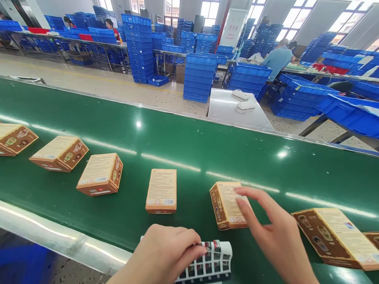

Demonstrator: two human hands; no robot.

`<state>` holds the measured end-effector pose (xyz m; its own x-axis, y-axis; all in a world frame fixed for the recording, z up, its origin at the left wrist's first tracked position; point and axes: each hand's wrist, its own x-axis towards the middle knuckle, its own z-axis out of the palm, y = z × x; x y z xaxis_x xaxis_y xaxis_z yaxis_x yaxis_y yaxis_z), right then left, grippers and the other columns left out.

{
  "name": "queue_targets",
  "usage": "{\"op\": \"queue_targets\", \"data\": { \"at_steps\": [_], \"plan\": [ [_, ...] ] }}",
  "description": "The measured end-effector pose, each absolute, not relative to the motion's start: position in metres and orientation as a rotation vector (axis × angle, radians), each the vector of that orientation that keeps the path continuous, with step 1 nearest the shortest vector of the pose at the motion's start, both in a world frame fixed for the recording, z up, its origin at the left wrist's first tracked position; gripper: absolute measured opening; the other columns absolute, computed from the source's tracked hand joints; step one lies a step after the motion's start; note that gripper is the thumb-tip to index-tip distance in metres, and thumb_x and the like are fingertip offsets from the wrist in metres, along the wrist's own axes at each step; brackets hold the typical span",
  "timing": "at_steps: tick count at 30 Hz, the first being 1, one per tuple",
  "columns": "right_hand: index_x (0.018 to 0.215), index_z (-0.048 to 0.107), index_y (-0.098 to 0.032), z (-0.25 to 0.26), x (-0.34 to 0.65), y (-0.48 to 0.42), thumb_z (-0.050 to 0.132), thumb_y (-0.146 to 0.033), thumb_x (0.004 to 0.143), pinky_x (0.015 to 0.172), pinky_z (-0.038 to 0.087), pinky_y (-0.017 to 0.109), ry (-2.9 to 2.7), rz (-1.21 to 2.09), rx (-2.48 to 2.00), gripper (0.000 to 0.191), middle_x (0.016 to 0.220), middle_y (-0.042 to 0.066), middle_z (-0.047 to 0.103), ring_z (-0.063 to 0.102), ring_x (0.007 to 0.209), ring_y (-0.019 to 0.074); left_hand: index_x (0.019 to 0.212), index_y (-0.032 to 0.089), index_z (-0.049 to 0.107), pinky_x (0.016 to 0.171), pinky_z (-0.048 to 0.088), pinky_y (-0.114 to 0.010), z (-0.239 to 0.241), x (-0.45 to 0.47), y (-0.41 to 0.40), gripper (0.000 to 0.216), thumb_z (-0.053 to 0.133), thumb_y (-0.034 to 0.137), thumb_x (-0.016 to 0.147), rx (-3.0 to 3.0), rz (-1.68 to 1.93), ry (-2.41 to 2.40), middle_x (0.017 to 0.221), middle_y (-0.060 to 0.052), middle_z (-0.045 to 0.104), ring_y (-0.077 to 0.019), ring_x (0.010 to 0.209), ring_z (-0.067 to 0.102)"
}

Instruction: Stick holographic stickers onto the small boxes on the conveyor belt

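Green belt, largest item: carrying a spaced row of brown-and-cream boxes; any belt motion could be shifting a box away from the fingers. Bare surface is lying open behind the row, up to the far rail. Metal near edge: passing beneath the left forearm, limiting room on that side. Right hand: reaching over one box, thumb and finger parted, tips nearing its upper face; contact cannot be told. Left hand: pinching the patterned sheet between thumb and fingers. Nearest box: resting slightly turned; a sideways brush could be twisting it further. Clear belt is separating it from its left neighbour. Patterned sheet: curling at its free right end; tighter pinching could be creasing it.
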<state>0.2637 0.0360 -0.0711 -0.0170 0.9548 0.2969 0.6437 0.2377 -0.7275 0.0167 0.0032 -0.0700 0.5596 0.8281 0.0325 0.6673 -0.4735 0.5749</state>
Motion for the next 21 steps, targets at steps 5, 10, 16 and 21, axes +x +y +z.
{"op": "queue_targets", "data": {
  "at_steps": [5, 10, 16, 21],
  "plan": [
    [0.112, 0.066, -0.029, -0.062, 0.249, 0.015, 0.061, -0.021, 0.099, 0.103, 0.054, 0.038, -2.281, 0.591, -1.048, 0.016, 0.134, 0.004, 0.066, 0.060, 0.126, 0.0242, 0.088, 0.021, 0.066, 0.057, 0.041, -0.025, -0.060, 0.004, 0.003, 0.019, 0.056, 0.027, 0.103, 2.304, 0.358, 1.284, 0.075, 0.003, 0.073, -0.0157, 0.065, 0.070],
    [0.100, 0.066, -0.024, -0.066, 0.240, 0.018, 0.055, -0.015, 0.101, 0.103, 0.055, 0.047, -2.388, 0.489, -1.025, 0.014, 0.137, 0.009, 0.064, 0.054, 0.132, 0.0292, 0.086, 0.022, 0.065, 0.056, 0.040, -0.025, -0.056, 0.007, 0.002, 0.020, 0.056, 0.027, 0.103, 2.277, 0.359, 1.309, 0.076, 0.004, 0.073, -0.0151, 0.064, 0.069],
    [0.088, 0.071, -0.027, -0.062, 0.239, 0.021, 0.063, -0.027, 0.097, 0.100, 0.055, 0.044, -1.966, 0.871, -1.146, 0.012, 0.127, 0.006, 0.070, 0.062, 0.123, 0.0289, 0.078, 0.021, 0.068, 0.063, 0.048, -0.023, -0.048, -0.002, 0.002, 0.016, 0.070, 0.022, 0.094, 2.114, 0.483, 1.313, 0.076, 0.004, 0.073, -0.0150, 0.073, 0.069],
    [0.092, 0.079, -0.027, -0.093, 0.222, 0.046, 0.078, -0.052, 0.083, 0.107, 0.047, 0.049, -1.045, 1.330, -1.288, 0.027, 0.131, 0.007, 0.070, 0.060, 0.125, 0.0332, 0.076, 0.022, 0.071, 0.113, 0.046, -0.048, -0.053, -0.012, 0.006, 0.015, 0.074, 0.022, 0.090, 2.244, 0.484, 1.168, 0.148, -0.002, 0.060, -0.0319, 0.144, 0.045]
  ]
}}
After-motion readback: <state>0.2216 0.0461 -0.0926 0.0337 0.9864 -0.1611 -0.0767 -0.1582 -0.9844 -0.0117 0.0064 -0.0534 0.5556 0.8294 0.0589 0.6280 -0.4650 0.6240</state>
